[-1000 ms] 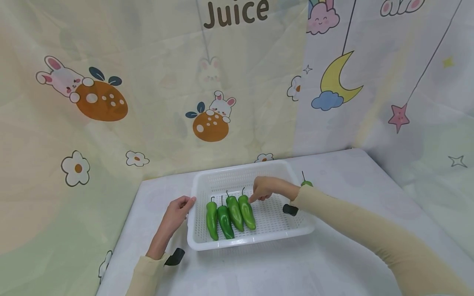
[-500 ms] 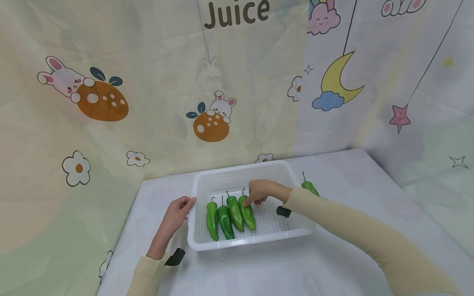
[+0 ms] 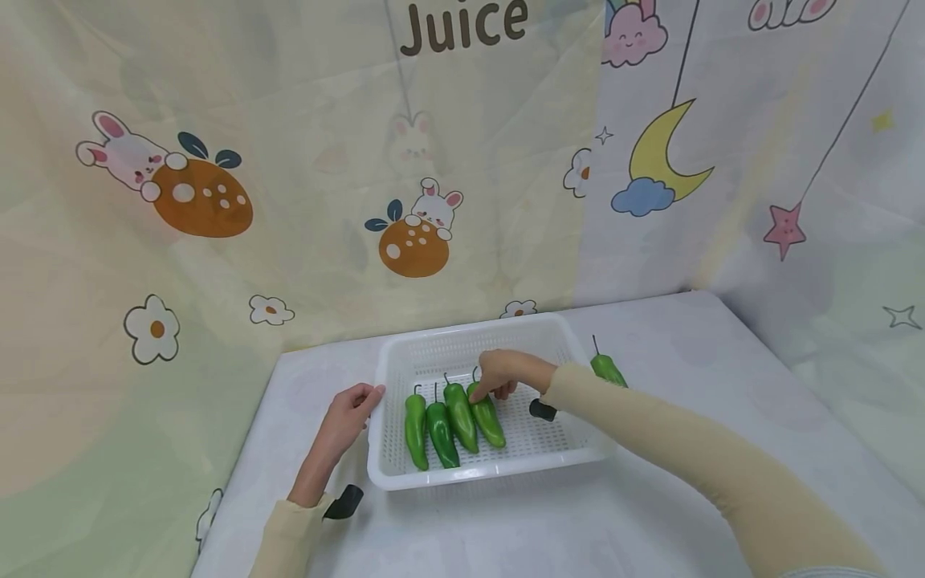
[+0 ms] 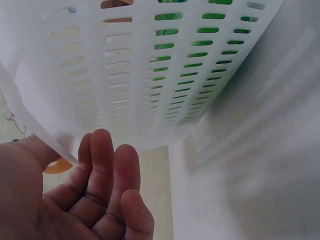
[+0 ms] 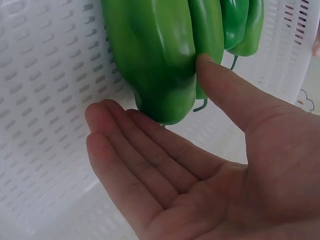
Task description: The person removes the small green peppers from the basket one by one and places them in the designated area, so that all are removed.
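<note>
A white plastic basket (image 3: 499, 461) with slotted walls stands on the table. Four-sided and shallow, it holds several green peppers in a row, among them a dark green pepper (image 3: 442, 437) and a lighter one (image 3: 415, 433) at the left. My left hand (image 3: 350, 413) pinches the basket's left rim, thumb inside and fingers outside, as the left wrist view shows. Inside the basket, my right hand (image 3: 503, 373) holds the rightmost green pepper (image 3: 490, 421) near its stem end. In the right wrist view the thumb (image 5: 230, 87) lies along one side, fingers (image 5: 145, 160) at the other.
Another green pepper (image 3: 609, 369) lies on the white table (image 3: 672, 337), right of the basket, partly hidden behind the right sleeve (image 3: 672, 445). A cloth with printed cartoons (image 3: 318, 193) hangs behind and beside the table.
My right hand has moved left onto the rightmost pepper, whose lower end has shifted slightly right. More of the pepper outside the basket shows now. The left hand keeps its place on the rim.
</note>
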A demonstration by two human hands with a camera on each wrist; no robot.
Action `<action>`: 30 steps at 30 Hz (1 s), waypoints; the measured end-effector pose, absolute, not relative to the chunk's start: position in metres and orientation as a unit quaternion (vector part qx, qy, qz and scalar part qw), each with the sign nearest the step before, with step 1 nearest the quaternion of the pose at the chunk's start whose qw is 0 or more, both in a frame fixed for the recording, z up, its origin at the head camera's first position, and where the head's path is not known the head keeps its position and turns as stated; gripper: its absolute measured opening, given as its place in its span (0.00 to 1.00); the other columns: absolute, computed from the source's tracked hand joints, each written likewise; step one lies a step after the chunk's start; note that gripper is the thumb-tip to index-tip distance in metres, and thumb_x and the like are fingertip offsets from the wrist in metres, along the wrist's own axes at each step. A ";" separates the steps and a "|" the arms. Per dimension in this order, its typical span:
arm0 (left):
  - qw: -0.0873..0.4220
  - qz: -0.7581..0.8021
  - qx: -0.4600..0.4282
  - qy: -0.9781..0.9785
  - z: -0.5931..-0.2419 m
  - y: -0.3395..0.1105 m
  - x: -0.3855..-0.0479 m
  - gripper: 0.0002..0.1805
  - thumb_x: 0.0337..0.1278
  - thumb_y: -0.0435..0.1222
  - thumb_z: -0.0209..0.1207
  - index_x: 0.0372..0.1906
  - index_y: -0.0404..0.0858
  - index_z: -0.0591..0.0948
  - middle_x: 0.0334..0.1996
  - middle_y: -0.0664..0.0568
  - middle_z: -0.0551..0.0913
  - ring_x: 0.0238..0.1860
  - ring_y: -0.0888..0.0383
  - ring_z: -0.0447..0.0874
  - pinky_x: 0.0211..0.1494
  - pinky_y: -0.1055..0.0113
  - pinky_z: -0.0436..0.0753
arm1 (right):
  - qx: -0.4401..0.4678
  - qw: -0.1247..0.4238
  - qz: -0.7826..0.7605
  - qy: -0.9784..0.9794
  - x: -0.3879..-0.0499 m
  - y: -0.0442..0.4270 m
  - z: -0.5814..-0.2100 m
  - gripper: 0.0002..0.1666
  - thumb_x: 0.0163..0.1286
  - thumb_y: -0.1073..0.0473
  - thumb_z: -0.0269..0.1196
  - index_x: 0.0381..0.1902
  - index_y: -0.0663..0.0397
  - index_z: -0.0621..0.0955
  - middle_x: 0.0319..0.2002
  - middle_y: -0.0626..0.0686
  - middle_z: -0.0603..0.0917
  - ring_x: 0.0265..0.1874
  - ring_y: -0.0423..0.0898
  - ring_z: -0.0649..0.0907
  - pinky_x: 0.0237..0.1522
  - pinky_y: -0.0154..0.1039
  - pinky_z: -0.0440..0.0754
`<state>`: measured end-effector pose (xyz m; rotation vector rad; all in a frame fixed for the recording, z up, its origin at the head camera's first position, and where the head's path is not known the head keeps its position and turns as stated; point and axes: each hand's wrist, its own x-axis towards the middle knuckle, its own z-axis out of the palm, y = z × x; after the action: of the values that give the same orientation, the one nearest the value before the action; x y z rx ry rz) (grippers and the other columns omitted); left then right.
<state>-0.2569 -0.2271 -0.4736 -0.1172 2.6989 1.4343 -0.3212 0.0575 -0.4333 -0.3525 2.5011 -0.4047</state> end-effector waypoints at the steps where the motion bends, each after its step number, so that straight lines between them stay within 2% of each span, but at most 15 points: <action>1: 0.042 0.469 -0.039 0.881 -0.473 -0.227 -0.257 0.21 0.74 0.52 0.53 0.47 0.37 0.81 0.40 0.47 0.87 0.35 0.58 0.82 0.39 0.67 0.77 | -0.131 0.284 -0.146 0.939 -0.321 0.056 -0.433 0.23 0.65 0.45 0.70 0.37 0.61 0.83 0.36 0.59 0.90 0.39 0.53 0.90 0.45 0.44 0.86; 5: 0.041 0.473 -0.042 0.879 -0.473 -0.228 -0.257 0.22 0.74 0.52 0.53 0.47 0.37 0.81 0.40 0.47 0.87 0.35 0.58 0.82 0.39 0.67 0.77 | -0.126 0.274 -0.128 0.945 -0.318 0.049 -0.432 0.21 0.63 0.45 0.72 0.33 0.58 0.81 0.37 0.61 0.90 0.39 0.53 0.90 0.46 0.45 0.86; 12: 0.040 0.476 -0.040 0.877 -0.475 -0.227 -0.256 0.21 0.73 0.52 0.53 0.46 0.37 0.81 0.39 0.48 0.86 0.35 0.58 0.81 0.38 0.66 0.76 | -0.116 0.270 -0.114 0.949 -0.311 0.045 -0.431 0.20 0.60 0.49 0.75 0.32 0.57 0.78 0.37 0.61 0.89 0.39 0.55 0.90 0.48 0.47 0.86; 20: 0.038 0.475 -0.037 0.878 -0.476 -0.226 -0.255 0.21 0.73 0.51 0.54 0.46 0.37 0.81 0.39 0.48 0.87 0.34 0.58 0.82 0.38 0.66 0.77 | -0.108 0.266 -0.112 0.951 -0.310 0.046 -0.436 0.21 0.59 0.49 0.75 0.33 0.58 0.79 0.31 0.55 0.86 0.39 0.55 0.90 0.48 0.47 0.86; 30: 0.038 0.475 -0.040 0.878 -0.474 -0.226 -0.256 0.20 0.74 0.51 0.53 0.46 0.37 0.81 0.39 0.48 0.87 0.34 0.58 0.81 0.38 0.67 0.77 | -0.108 0.268 -0.134 0.948 -0.310 0.049 -0.431 0.18 0.59 0.54 0.75 0.34 0.59 0.79 0.28 0.55 0.85 0.39 0.56 0.90 0.46 0.47 0.87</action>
<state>-0.2560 -0.2261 -0.4735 -0.1236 2.6943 1.4566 -0.3097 0.0488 -0.4315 -0.2901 2.5580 -0.3607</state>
